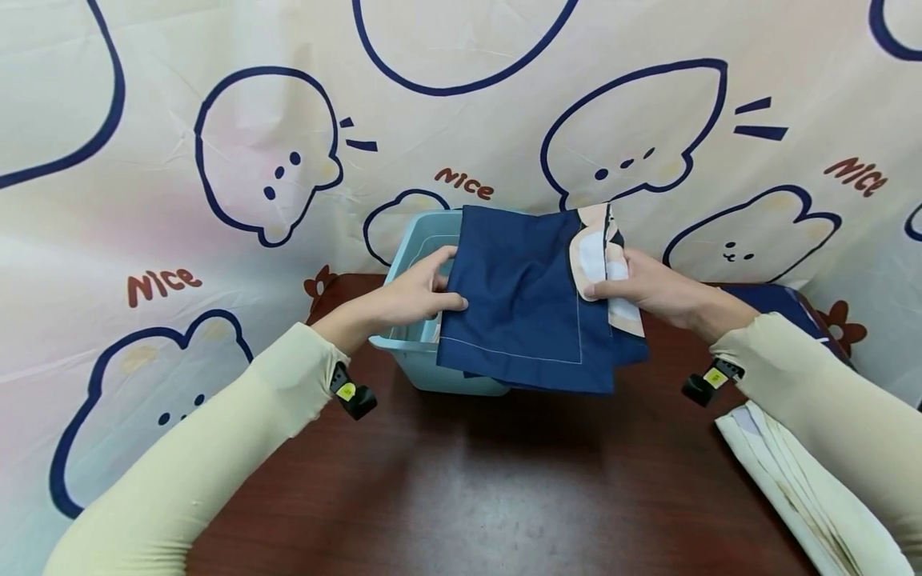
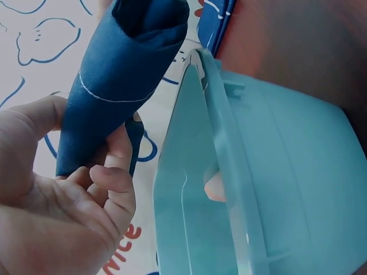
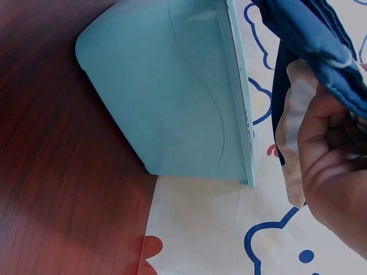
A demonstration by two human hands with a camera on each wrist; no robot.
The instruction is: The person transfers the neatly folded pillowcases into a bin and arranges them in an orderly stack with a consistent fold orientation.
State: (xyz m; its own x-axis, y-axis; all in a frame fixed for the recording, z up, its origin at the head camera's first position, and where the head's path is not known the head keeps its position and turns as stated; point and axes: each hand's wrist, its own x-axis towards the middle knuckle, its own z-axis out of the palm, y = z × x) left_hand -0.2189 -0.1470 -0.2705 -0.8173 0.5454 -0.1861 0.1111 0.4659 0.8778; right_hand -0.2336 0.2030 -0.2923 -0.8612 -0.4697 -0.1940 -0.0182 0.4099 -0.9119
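A folded navy blue cloth with a white stitched line and a pale printed patch is held up between both hands. My left hand pinches its left edge, thumb in front; in the left wrist view, the fingers of that hand go behind the cloth. On the right side, my right hand grips the cloth near the pale patch, thumb on top. Below and behind the cloth stands a light blue plastic bin, partly hidden by it. The cloth hangs over the bin's opening in the head view.
The bin stands on a dark red-brown wooden table against a printed curtain. At the right front lies a folded cream cloth, partly under the right sleeve. Farther back on the right is a dark blue item.
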